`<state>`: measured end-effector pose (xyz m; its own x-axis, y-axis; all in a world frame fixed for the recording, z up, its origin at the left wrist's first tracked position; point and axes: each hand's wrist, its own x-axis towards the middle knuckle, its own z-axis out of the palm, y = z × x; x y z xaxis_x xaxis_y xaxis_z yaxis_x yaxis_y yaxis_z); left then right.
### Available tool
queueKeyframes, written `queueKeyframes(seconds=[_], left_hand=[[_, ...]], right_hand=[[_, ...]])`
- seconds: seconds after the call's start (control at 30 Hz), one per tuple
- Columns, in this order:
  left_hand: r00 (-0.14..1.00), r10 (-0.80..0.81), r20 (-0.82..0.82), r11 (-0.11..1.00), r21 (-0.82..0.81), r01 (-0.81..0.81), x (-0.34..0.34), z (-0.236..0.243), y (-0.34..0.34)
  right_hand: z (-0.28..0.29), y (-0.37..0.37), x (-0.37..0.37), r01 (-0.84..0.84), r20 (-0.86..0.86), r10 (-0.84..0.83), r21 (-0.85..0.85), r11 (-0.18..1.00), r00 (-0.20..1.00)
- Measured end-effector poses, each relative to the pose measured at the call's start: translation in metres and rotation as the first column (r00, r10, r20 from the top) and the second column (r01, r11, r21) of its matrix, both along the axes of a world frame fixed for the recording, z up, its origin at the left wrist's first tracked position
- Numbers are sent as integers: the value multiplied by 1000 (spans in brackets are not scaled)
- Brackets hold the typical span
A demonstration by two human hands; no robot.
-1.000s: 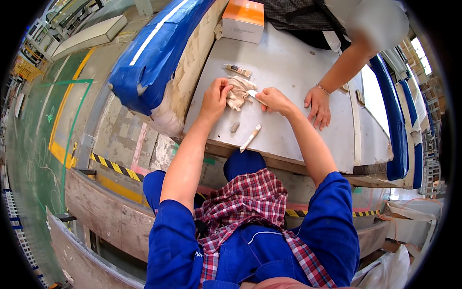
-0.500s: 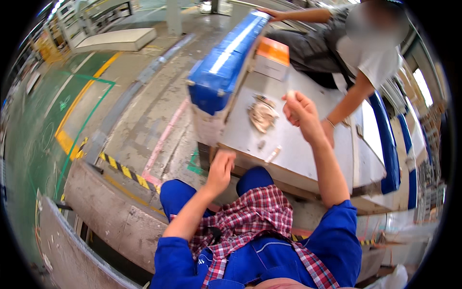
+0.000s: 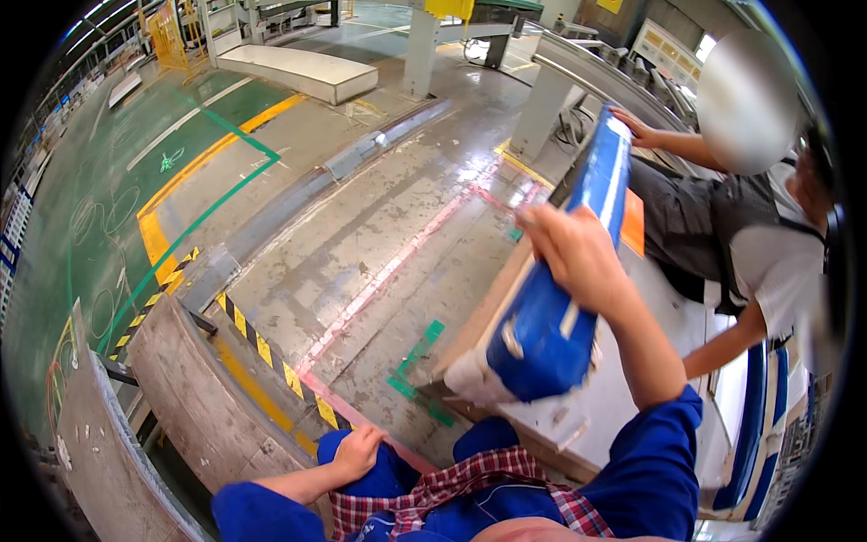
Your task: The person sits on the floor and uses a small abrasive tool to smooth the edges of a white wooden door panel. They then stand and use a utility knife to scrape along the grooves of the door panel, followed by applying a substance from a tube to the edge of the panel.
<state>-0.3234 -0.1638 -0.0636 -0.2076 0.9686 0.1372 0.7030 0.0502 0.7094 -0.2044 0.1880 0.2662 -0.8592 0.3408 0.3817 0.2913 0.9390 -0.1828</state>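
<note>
Blu pad point(image 3: 542, 352), red plaid cloth point(image 3: 492, 465), grn tape point(image 3: 418, 350).

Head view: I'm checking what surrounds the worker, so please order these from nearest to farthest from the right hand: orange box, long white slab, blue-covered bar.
From the right hand:
1. Blue-covered bar: partly behind the hand in this view.
2. Orange box: just right of the bar.
3. Long white slab: across the floor, upper left.

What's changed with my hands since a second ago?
Your left hand has let go of the cloth and drawn back to your trouser leg. Your right hand has left the cloth too, moving left, over the blue padding; whether it holds anything is unclear. The orange box still sits beside the padding.
</note>
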Motion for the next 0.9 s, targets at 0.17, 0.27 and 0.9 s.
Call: queueKeyframes(seconds=[0.17, 0.27, 0.9], left_hand=[[989, -144, 32, 982, -119, 147, -26, 12, 17], [989, -131, 69, 981, -132, 139, -35, 20, 27], [807, 590, 14, 600, -676, -427, 40, 170, -3]], right_hand=[[9, -9, -5, 76, 90, -82, 64, 995, 993], [15, -15, -11, 142, 138, -141, 2, 990, 980], [15, 2, -8, 176, 79, -160, -293, 940, 984]])
